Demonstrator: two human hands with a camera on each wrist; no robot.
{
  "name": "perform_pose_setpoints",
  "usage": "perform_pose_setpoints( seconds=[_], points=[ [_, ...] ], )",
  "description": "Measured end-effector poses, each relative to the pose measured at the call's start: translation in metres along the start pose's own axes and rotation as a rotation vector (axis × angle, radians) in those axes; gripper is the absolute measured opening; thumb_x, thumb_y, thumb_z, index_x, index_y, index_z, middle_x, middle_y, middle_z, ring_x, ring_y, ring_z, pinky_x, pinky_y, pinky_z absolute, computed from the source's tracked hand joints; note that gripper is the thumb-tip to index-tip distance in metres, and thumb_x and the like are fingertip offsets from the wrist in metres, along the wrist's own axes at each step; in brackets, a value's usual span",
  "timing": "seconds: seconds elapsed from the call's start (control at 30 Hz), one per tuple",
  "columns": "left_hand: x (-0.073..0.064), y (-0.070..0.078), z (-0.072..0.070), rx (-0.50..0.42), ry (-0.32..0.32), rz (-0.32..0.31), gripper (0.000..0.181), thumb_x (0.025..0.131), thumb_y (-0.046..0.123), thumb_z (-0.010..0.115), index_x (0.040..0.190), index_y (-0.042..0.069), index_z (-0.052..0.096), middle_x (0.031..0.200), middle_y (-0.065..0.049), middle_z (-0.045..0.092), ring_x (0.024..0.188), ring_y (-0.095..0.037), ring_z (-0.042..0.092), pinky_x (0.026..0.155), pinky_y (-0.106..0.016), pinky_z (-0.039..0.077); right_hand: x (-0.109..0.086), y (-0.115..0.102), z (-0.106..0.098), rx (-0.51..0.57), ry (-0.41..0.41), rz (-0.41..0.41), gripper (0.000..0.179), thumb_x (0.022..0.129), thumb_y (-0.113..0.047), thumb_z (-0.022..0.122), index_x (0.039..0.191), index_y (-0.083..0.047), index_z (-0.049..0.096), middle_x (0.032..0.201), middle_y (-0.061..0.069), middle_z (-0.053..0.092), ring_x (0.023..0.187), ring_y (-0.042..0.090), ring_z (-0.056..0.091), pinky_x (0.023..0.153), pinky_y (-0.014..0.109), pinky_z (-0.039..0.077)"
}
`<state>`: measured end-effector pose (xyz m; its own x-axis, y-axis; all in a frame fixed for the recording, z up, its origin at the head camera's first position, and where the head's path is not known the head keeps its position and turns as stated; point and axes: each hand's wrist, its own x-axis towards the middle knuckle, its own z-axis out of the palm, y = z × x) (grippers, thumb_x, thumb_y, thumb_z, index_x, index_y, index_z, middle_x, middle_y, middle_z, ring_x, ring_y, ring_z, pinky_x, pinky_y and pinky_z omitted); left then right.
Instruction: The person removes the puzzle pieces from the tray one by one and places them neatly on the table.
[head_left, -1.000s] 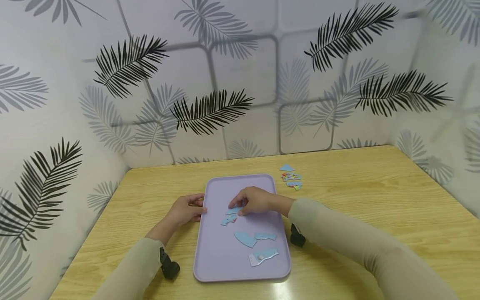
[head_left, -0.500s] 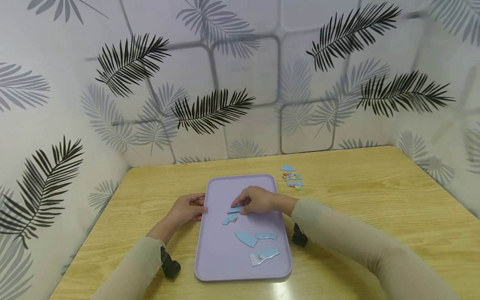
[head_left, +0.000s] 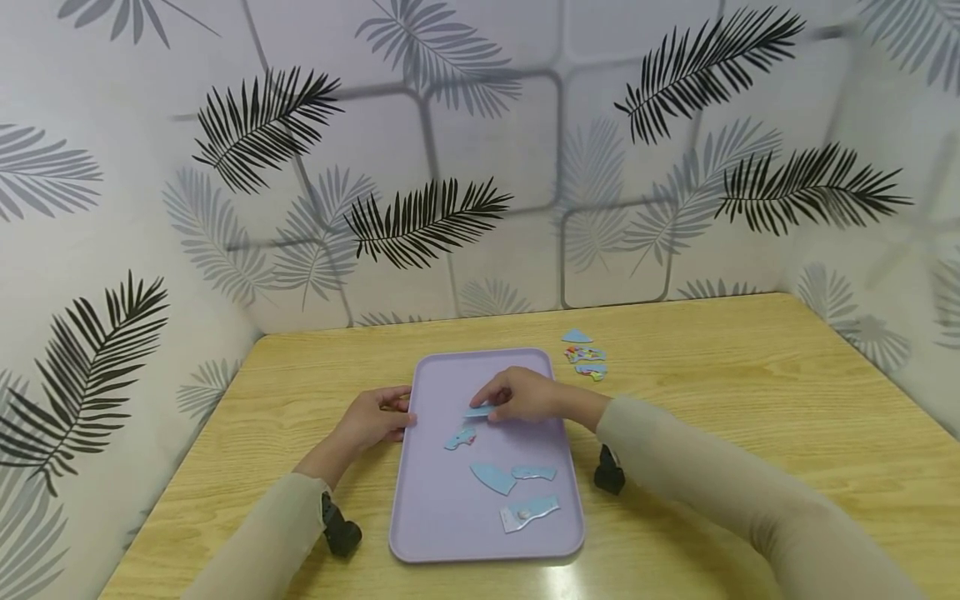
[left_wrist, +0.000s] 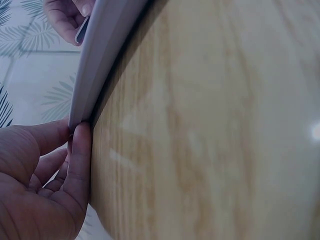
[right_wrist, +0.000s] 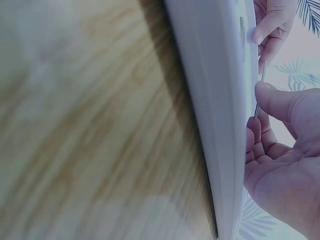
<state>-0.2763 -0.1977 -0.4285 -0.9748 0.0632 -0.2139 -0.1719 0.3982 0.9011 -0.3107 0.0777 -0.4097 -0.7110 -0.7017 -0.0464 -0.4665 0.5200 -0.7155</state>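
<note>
My right hand (head_left: pixel 528 394) pinches a flat light-blue puzzle piece (head_left: pixel 477 412) between thumb and fingers over the lilac tray (head_left: pixel 431 525). In the right wrist view that piece (right_wrist: pixel 262 75) shows edge-on, tilted. Just below it on the tray lies a small blue puzzle piece with a red mark (head_left: pixel 460 438). My left hand (head_left: pixel 372 417) holds the tray's left rim; the left wrist view shows its thumb and finger at the edge (left_wrist: pixel 82 107).
Toward the tray's lower right lie a curved blue piece (head_left: pixel 492 478), a narrow blue piece (head_left: pixel 533 472) and a blue-and-white piece (head_left: pixel 529 512). Beyond its upper right corner, a blue triangular piece (head_left: pixel 577 336) and two patterned pieces (head_left: pixel 585 354) lie on the wooden table (head_left: pixel 712 375).
My right hand has lifted the blue puzzle piece and moved it slightly up and right, away from the red-marked piece. The left hand stays at the tray's rim.
</note>
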Motion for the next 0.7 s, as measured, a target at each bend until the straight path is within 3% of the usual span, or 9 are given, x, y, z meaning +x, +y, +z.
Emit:
perform_pose_setpoints(
  seconds=[0.27, 0.7],
  points=[
    [-0.001, -0.001, 0.0, 0.0, -0.002, -0.002, 0.054, 0.087, -0.005, 0.068, 0.139, -0.001, 0.051, 0.104, -0.012, 0.056, 0.077, -0.015, 0.059, 0.064, -0.027, 0.055, -0.009, 0.001, -0.006, 0.013, 0.015, 0.009, 0.026, 0.088, -0.006, 0.071, 0.113, -0.013, 0.074, 0.108, 0.001, 0.064, 0.099, 0.015, 0.055, 0.087, 0.03, 0.048],
    [0.002, -0.002, -0.001, 0.014, -0.003, -0.001, 0.054, 0.088, -0.004, 0.068, 0.139, 0.0, 0.051, 0.105, -0.013, 0.056, 0.078, -0.016, 0.059, 0.065, -0.027, 0.056, -0.022, 0.012, -0.022, 0.094, 0.053, -0.013, 0.027, 0.089, -0.005, 0.071, 0.115, -0.009, 0.072, 0.105, 0.003, 0.063, 0.098, 0.02, 0.055, 0.081, 0.03, 0.049]
  ],
)
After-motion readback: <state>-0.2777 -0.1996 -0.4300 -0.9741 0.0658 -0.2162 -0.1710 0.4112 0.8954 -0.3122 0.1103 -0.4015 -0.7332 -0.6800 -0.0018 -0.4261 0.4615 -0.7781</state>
